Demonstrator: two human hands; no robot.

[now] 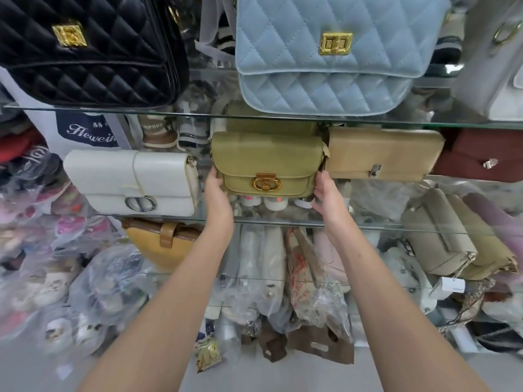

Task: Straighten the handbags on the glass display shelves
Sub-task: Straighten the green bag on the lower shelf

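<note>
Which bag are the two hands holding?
The olive-green bag with the round gold clasp, mid-shelf. The left hand and right hand hold its sides; the white bag and tan bag beside it are not held.

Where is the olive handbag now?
Head view, centre: the olive handbag is on the middle glass shelf, white handbag to its left, tan handbag to its right, gripped by the left hand and right hand.

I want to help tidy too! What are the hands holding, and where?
The olive-green handbag: left hand grips its left end, right hand its right end.
</note>
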